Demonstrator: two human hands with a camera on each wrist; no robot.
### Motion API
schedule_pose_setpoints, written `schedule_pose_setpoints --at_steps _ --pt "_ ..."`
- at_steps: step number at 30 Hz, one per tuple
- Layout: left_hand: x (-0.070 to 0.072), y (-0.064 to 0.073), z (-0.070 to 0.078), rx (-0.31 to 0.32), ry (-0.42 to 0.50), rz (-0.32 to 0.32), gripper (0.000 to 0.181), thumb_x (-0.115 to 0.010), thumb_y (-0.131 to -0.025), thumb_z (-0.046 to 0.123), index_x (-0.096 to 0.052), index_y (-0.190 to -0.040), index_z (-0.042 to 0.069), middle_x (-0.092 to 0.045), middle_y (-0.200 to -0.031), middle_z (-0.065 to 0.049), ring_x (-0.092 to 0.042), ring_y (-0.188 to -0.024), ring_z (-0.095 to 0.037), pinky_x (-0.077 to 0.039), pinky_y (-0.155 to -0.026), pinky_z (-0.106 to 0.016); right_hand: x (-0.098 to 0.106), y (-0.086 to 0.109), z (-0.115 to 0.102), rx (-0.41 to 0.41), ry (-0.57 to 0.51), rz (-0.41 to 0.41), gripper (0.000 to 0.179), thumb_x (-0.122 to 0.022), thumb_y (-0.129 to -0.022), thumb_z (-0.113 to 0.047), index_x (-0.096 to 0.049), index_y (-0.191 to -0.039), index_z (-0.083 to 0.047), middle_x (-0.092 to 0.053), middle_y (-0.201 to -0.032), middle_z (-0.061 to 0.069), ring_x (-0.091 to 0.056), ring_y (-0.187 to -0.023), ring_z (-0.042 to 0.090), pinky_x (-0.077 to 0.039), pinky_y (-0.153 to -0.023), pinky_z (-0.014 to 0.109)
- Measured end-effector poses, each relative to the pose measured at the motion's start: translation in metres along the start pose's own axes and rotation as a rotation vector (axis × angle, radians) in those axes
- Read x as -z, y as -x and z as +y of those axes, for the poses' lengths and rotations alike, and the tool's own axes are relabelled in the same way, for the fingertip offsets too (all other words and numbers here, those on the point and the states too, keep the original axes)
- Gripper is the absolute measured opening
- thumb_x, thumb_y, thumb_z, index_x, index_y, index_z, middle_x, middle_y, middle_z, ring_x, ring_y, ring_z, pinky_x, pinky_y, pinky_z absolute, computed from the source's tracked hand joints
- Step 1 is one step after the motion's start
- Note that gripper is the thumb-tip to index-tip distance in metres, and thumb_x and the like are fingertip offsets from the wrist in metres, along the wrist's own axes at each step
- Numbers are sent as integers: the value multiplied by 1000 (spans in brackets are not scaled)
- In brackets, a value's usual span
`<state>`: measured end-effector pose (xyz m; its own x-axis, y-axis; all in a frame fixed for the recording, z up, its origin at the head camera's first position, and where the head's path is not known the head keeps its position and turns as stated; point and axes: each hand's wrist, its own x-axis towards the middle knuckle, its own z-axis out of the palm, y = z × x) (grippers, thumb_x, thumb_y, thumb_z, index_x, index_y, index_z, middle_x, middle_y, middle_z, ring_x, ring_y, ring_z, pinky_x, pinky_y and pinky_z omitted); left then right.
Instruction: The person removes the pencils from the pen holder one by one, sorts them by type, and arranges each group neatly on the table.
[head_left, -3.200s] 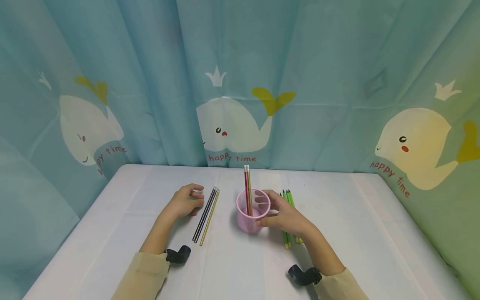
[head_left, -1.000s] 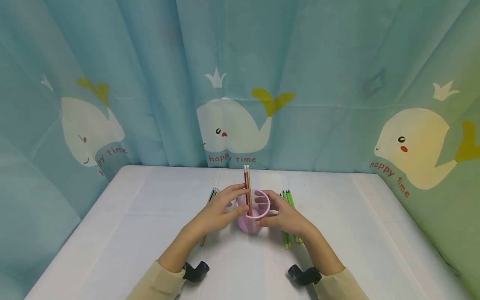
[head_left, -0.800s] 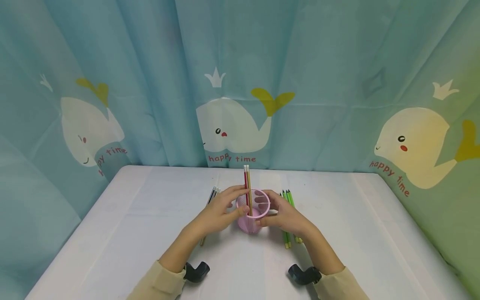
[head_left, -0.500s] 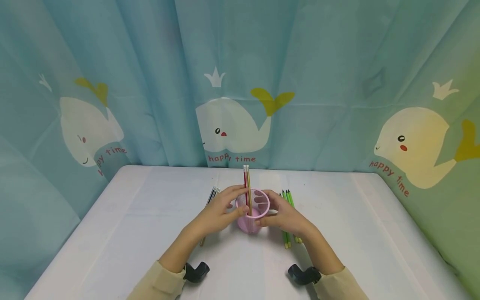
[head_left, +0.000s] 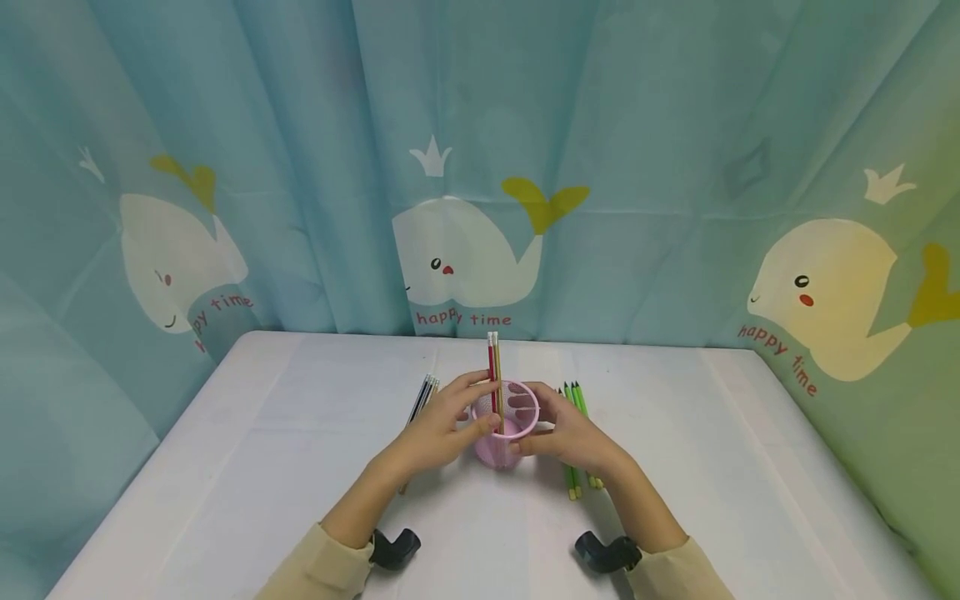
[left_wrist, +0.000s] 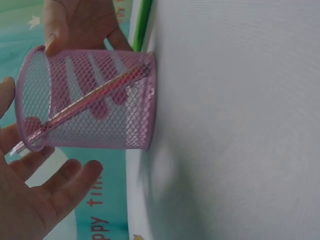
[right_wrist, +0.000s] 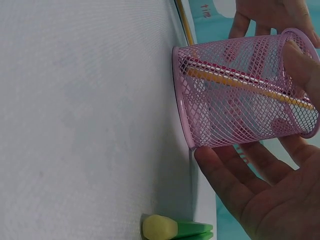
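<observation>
A pink mesh pencil cup (head_left: pixel 495 456) stands upright on the table, a red pencil (head_left: pixel 491 354) and a gold pencil (head_left: pixel 498 360) leaning inside it. My right hand (head_left: pixel 572 432) holds the cup from the right, thumb in front and fingers around the far side. On the other side my left hand (head_left: pixel 435 429) is at the rim beside the two pencils, its fingers loosely spread. In the left wrist view, several of its fingers stand apart from the mesh. Whether the left fingertips touch the pencils cannot be told.
Dark pencils (head_left: pixel 422 396) with a gold one lie left of the cup, partly hidden under my left hand. Several green pencils (head_left: pixel 577 396) lie to the right, partly behind my right hand. A blue curtain (head_left: pixel 637 275) with whales hangs behind the white table (head_left: pixel 225 500).
Since the oldest frame, my left hand has moved right, from beside the dark pencils to the cup's rim. Over the last second both hands and the cup have stayed nearly still.
</observation>
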<state>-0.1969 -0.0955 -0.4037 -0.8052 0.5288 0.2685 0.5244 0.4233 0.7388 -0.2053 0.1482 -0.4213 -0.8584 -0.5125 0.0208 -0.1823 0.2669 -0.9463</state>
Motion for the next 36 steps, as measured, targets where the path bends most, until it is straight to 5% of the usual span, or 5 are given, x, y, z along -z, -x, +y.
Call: schedule_pose_setpoints --at_steps 36 --pt "20 4 17 -69 -42 146 52 -66 -97 33 -54 -142 10 -50 -145 -2 -51 -131 -19 -58 -92 -38 -1 0 -2 -13 -13 2 78 -85 -78 -16 -45 -145 -10 -54 -141 9 -50 -131 37 -45 -106 56"
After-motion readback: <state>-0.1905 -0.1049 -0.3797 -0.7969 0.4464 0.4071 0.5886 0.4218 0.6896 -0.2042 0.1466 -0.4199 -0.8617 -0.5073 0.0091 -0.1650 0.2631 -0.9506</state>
